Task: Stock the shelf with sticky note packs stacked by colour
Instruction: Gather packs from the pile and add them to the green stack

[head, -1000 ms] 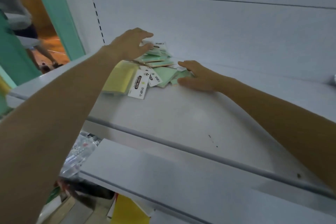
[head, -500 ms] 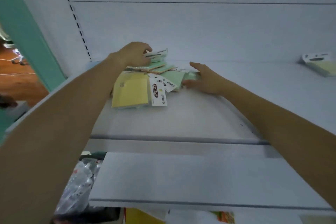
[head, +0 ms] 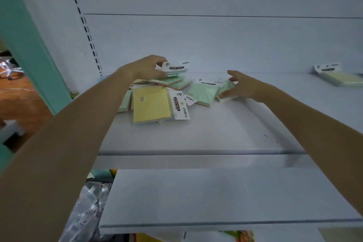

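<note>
My left hand pinched the top pack by its card, lifting it off the heap near the shelf's back-left corner; my right hand gripped a stray green pack beside it, presumably to gather greens together.

Your left grip covers one end of the top pack it pinches, and the green stack under it is too overlapped to count. Your left forearm hides most of another green pack. Your right grip hides the far side of the tilted green pack it holds. The small print on the header card is unreadable. The picture's right edge cuts off the yellow pack. The plastic bag below is blurred.
</note>
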Demonstrator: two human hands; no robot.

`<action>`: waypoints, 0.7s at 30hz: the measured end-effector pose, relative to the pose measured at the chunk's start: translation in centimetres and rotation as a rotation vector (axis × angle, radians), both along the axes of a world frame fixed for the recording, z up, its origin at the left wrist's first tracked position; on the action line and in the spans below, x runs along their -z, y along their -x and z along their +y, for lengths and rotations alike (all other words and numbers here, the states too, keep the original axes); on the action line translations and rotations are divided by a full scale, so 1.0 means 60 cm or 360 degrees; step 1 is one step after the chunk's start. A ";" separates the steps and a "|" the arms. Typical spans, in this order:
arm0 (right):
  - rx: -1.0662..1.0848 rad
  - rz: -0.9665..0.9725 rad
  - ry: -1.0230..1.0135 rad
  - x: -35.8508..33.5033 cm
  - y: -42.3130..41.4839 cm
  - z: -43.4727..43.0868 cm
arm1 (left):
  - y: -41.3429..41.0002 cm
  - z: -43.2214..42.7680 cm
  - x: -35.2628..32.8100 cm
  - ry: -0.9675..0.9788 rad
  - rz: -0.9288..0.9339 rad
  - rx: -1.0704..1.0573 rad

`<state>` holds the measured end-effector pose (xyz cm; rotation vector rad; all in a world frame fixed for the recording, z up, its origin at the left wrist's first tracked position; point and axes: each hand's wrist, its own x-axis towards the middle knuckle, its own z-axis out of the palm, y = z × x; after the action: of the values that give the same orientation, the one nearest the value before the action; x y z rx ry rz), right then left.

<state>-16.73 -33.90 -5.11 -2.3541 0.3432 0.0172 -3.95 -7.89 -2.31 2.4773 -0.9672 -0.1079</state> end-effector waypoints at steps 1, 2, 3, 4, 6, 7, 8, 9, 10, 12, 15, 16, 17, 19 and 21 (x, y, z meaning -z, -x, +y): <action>-0.0007 -0.0006 -0.0004 0.000 -0.002 -0.001 | 0.000 0.001 0.000 0.0019 0.0012 -0.0015; -0.0016 -0.0001 -0.0019 0.000 -0.003 0.000 | -0.001 0.001 0.002 0.0050 0.0009 -0.0039; -0.0022 0.0009 -0.0040 -0.001 -0.004 0.000 | -0.003 0.000 0.004 0.0108 0.0005 -0.0071; -0.0019 0.0019 -0.0068 -0.003 -0.005 0.000 | -0.005 0.001 0.005 0.0184 0.0009 -0.0112; -0.0015 0.0010 -0.0113 -0.007 -0.007 -0.003 | -0.012 0.003 0.007 0.0375 0.0011 -0.0191; -0.0018 -0.0012 -0.0136 -0.011 -0.008 -0.003 | -0.016 0.003 0.006 0.0474 0.0011 -0.0228; -0.0016 -0.0051 -0.0168 -0.013 -0.008 -0.003 | -0.019 0.004 0.004 0.0581 0.0020 -0.0262; -0.0004 -0.0102 -0.0197 -0.016 -0.009 -0.004 | -0.021 0.003 0.001 0.0706 0.0041 -0.0295; 0.0022 -0.0165 -0.0225 -0.017 -0.009 -0.006 | -0.019 0.001 -0.004 0.0829 0.0058 -0.0326; 0.0094 -0.0332 -0.0245 -0.019 -0.006 -0.010 | -0.016 -0.007 -0.012 0.1021 0.0096 -0.0366; 0.0213 -0.0596 -0.0288 -0.024 0.002 -0.019 | -0.013 -0.022 -0.018 0.1222 0.0210 -0.0374; 0.0246 -0.0665 -0.0326 -0.025 0.005 -0.024 | -0.012 -0.028 -0.019 0.1260 0.0228 -0.0385; 0.0277 -0.0719 -0.0367 -0.026 0.008 -0.028 | -0.011 -0.036 -0.018 0.1284 0.0237 -0.0402; 0.0339 -0.0805 -0.0435 -0.026 0.016 -0.038 | -0.009 -0.054 -0.015 0.1309 0.0239 -0.0423; 0.0394 -0.0869 -0.0504 -0.024 0.026 -0.048 | 0.000 -0.071 -0.013 0.1290 0.0226 -0.0371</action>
<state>-18.30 -36.76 -3.67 -1.8951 0.3274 -0.6306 -3.96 -12.16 -1.50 1.7763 -0.5054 0.1566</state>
